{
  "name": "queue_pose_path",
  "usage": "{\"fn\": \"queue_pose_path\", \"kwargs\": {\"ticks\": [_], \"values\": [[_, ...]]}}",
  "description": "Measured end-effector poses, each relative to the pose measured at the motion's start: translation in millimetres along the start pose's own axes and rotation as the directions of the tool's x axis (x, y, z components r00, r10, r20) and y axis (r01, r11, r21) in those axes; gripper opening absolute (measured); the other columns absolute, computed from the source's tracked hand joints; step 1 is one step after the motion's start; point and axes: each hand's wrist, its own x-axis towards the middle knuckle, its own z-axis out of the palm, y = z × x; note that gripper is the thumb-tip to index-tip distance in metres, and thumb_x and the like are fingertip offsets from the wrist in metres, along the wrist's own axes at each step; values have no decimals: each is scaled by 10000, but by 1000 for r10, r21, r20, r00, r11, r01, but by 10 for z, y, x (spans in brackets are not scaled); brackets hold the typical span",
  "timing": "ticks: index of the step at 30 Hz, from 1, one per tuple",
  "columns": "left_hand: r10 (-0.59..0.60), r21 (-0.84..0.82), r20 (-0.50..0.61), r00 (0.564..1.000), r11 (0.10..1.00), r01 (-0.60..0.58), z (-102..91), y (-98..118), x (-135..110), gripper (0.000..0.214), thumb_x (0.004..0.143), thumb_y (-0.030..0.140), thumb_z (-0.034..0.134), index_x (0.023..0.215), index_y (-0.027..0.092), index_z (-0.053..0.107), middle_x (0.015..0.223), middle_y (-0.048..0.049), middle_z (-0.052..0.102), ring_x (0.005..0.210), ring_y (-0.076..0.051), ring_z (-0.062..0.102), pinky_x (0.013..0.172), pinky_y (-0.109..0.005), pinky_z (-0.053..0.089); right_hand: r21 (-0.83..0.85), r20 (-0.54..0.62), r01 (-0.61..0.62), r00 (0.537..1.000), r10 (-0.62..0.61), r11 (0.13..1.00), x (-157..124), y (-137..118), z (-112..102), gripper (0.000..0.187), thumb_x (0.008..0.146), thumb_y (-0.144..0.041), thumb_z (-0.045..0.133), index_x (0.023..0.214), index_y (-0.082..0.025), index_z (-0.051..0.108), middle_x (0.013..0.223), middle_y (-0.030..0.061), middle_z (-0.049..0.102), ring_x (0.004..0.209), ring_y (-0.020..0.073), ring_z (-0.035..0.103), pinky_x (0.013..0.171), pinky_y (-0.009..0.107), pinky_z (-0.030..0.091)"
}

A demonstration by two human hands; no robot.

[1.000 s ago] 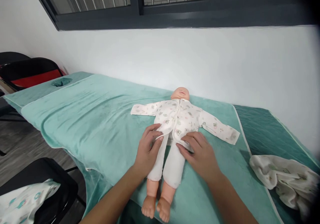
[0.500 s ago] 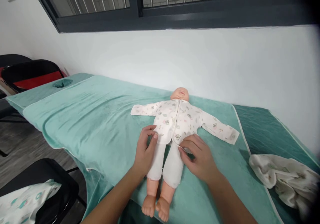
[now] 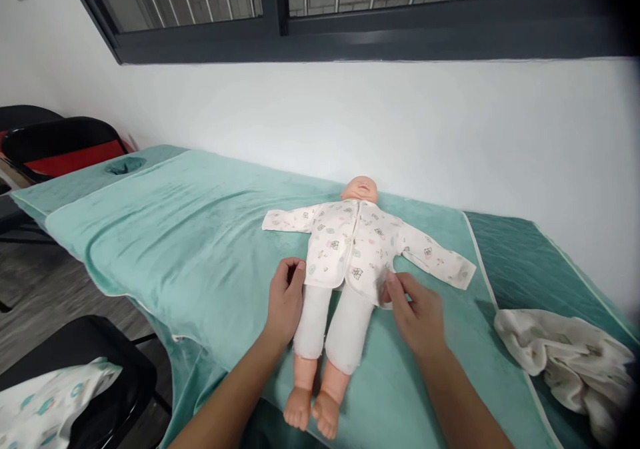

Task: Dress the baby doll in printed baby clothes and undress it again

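The doll (image 3: 353, 312), its long axis pointing between 12 and 1 o'clock, wears the jacket (image 3: 333, 245): at 2 from the left hand (image 3: 287, 301) (curled, hold unclear), at 10 from the right hand (image 3: 419, 312), pinching its lower edge.

The jacket I'm handling (image 3: 373, 242) is white, sprinkled with tiny grey, brown and pinkish motifs, over the plain white trousers (image 3: 311, 322) of a peach-pink doll (image 3: 361, 189). I have it on a pale sea-green sheet (image 3: 200, 235). Round the doll I see, at three o'clock, a darker teal cover (image 3: 510, 249); at four, a cream cloth (image 3: 560, 342) with faint markings; at eight, a white cloth (image 3: 60, 395) with turquoise figures; at ten, a black-and-red chair (image 3: 75, 159); at twelve, white wall (image 3: 300, 115) beneath a charcoal window frame (image 3: 400, 35).
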Motion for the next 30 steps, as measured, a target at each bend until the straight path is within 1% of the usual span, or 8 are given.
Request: {"fn": "queue_pose_path", "kwargs": {"ticks": [6, 11, 14, 18, 20, 23, 26, 30], "values": [[-14, 6, 0, 1000, 1000, 14, -3, 0, -16, 252, 942, 455, 521, 925, 218, 604, 852, 10, 621, 811, -157, 534, 738, -275, 428, 47, 73, 15, 997, -18, 999, -15, -51, 12, 438, 981, -405, 503, 600, -197, 564, 539, -11, 589, 506, 110, 520, 546, 242, 368], [-10, 0, -14, 1000, 1000, 10, -6, -10, -12, 240, 936, 444, 534, 905, 217, 605, 831, 14, 611, 792, -149, 527, 719, -263, 425, 245, 50, -137, 990, 129, 960, 1, -62, -5, 462, 986, -437, 496, 599, -198, 578, 586, 1, 627, 575, 130, 583, 602, 248, 424], [8, -7, -31, 999, 1000, -9, -6, -56, 6, 216, 945, 420, 517, 928, 222, 604, 861, 8, 620, 808, -152, 543, 734, -268, 439, 269, 3, -213, 975, 221, 939, 13, -41, -27, 474, 975, -484, 498, 603, -200, 574, 577, -3, 607, 574, 136, 569, 604, 261, 425], [54, 61, -40, 998, 997, -52, -55, -153, 27, 178, 948, 353, 489, 1029, 238, 598, 937, -13, 650, 870, -175, 593, 797, -310, 478, 134, 3, -320, 947, 323, 938, 12, 36, -87, 476, 974, -533, 466, 634, -208, 544, 575, -15, 570, 567, 138, 538, 582, 272, 393], [118, 182, -10, 993, 977, -114, -119, -199, 23, 172, 929, 285, 491, 1055, 238, 598, 1006, -35, 661, 944, -197, 610, 858, -347, 487, 28, 42, -352, 935, 351, 935, -24, 91, -123, 436, 970, -545, 456, 705, -215, 564, 594, -21, 568, 572, 148, 528, 576, 280, 380], [249, 401, 91, 964, 877, -265, -237, -241, -1, 234, 886, 206, 506, 1090, 234, 617, 1128, -71, 642, 1109, -237, 578, 987, -411, 453, -87, 41, -369, 927, 373, 926, -157, 181, -156, 308, 937, -516, 502, 909, -227, 604, 750, 1, 646, 676, 184, 581, 635, 301, 422], [295, 526, 208, 933, 770, -360, -314, -247, -26, 297, 873, 212, 536, 1159, 228, 616, 1240, -91, 615, 1211, -264, 525, 1057, -449, 404, -146, 9, -328, 943, 333, 933, -338, 239, -148, 291, 885, -405, 539, 1104, -218, 584, 967, 55, 673, 839, 230, 616, 738, 352, 471], [258, 642, 269, 928, 671, -372, -286, -223, -28, 331, 861, 258, 578, 1189, 242, 621, 1308, -90, 615, 1226, -296, 523, 1011, -464, 398, -287, 58, -201, 972, 226, 937, -447, 212, -89, 422, 840, -339, 557, 1244, -216, 553, 1082, 81, 659, 966, 273, 595, 833, 414, 464]]}}
